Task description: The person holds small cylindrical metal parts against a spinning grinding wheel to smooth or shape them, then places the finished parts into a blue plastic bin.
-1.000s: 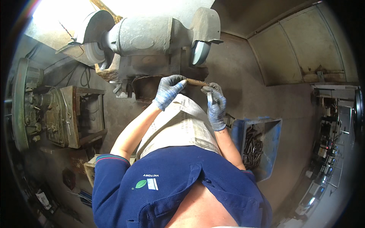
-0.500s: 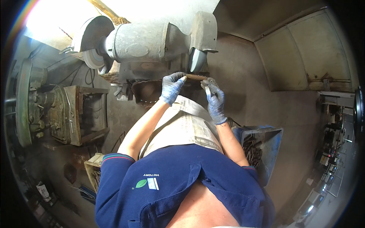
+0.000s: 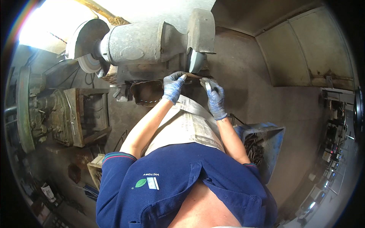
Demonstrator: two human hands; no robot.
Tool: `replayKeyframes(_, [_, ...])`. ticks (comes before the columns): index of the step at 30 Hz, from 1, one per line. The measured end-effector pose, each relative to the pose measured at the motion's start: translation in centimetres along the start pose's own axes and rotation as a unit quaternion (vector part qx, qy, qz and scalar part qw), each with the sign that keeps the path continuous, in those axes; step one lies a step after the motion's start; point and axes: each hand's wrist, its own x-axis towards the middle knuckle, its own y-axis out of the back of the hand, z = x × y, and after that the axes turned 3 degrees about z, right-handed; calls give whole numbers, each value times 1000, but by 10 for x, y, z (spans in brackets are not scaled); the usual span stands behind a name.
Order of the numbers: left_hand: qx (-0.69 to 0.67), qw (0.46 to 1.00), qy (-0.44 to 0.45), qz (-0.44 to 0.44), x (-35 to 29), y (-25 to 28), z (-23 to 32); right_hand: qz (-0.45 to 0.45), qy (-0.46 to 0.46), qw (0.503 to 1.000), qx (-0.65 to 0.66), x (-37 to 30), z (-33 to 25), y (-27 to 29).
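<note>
A thin brown metal bar (image 3: 194, 75) spans the gap between my two gloved hands, just below the right wheel of a bench grinder (image 3: 133, 43). My left hand (image 3: 174, 86) is closed on the bar's left end, thumb and fingers pinching it. At the other end, my right hand (image 3: 214, 95) grips it with the fingertips. Right above the bar sits the pale grinding wheel (image 3: 196, 62), partly covered by its guard (image 3: 201, 30); whether bar and wheel touch, I cannot tell. Both gloves are blue-grey with darkened fingers.
A blue bin (image 3: 274, 152) of dark metal pieces stands by my right arm. Newspaper (image 3: 190, 123) covers my lap. The grinder's left wheel (image 3: 89, 63) is exposed. At left stands a greenish machine (image 3: 57, 114), with a pale crate (image 3: 95, 171) nearer me. A metal cabinet (image 3: 304, 49) is at far right.
The bar now slants, its right end lower, and sits closer to the wheel. Both hands still hold it. The whole view has shifted slightly.
</note>
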Motion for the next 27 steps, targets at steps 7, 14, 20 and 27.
replayKeyframes(7, [13,999,30,33,4,26,16,-35,-19,997,59,4,1,-29])
replayKeyframes(14, [61,998,14,32,8,13,6,-9,-36,996,77,5,1,-18])
replayKeyframes(20, [56,998,18,-4,15,-4,-11,27,-49,995,86,5,12,6])
replayKeyframes(27, [63,997,25,27,14,16,12,-14,-63,992,104,7,5,-22])
